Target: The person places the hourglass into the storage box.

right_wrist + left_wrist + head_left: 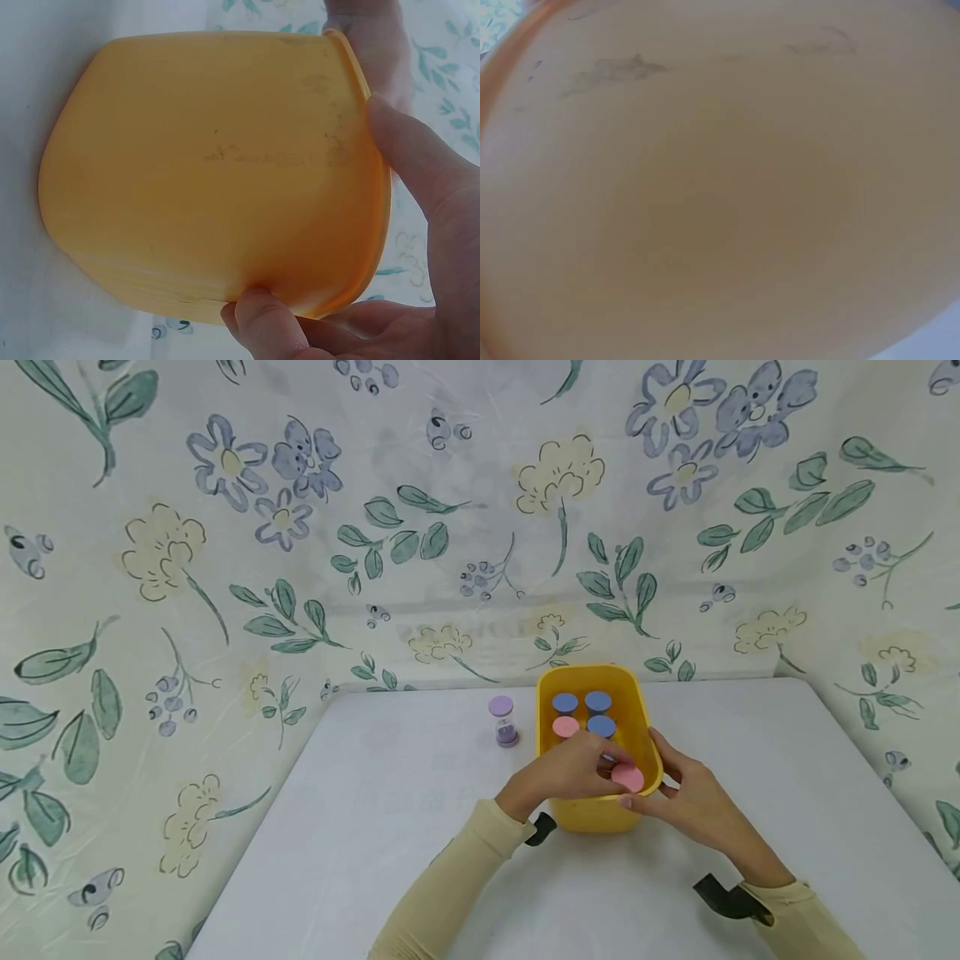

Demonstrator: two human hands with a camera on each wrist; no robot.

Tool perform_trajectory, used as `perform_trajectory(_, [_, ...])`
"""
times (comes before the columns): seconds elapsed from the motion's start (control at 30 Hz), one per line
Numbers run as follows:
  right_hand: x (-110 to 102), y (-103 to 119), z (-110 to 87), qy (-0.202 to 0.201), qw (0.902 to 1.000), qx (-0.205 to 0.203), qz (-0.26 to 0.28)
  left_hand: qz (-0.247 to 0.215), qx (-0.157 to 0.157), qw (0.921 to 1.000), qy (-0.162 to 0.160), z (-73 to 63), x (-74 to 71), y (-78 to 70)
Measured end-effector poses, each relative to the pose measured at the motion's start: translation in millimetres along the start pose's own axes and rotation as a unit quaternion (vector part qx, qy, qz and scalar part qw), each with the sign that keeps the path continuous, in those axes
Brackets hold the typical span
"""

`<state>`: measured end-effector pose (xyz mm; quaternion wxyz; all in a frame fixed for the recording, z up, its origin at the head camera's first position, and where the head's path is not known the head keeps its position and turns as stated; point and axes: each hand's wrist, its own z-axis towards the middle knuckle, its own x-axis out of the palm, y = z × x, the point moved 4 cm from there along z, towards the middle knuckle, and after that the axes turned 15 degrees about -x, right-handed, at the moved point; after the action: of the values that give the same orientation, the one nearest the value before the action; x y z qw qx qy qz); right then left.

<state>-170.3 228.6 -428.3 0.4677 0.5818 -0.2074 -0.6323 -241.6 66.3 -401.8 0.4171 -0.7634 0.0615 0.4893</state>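
Note:
A yellow plastic bin (592,817) stands on the table with several round-topped pieces in it, their caps blue (597,702) or pink (566,727). My left hand (573,767) reaches over the near rim, its fingers round a pink-capped sand timer (627,777) in the near right corner; the timer's body is hidden. With my right hand (693,802) I grip the bin's near right corner, thumb on the front rim and fingers along the right side. In the right wrist view the right thumb (409,150) presses the rim. The bin's wall (727,210) fills the left wrist view.
Left of the bin a sand timer with purple caps (504,722) stands upright on the white table (390,777). A flowered cloth (480,527) hangs behind the table and at both sides. Black straps (731,900) hang at the wrists.

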Motion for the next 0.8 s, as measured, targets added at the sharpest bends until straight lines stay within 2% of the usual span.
perform_trajectory(0.53, [1.5, -1.8, -0.5, -0.005, 1.0000, -0.005, -0.001, 0.034, -0.016, 0.9990, 0.025, 1.1, 1.7, -2.4])
perform_trajectory(0.8, [1.5, -0.4, -0.6, -0.002, 1.0000, -0.002, -0.002, 0.041, -0.025, 0.9985, 0.026, 1.7, 3.4, -0.7])
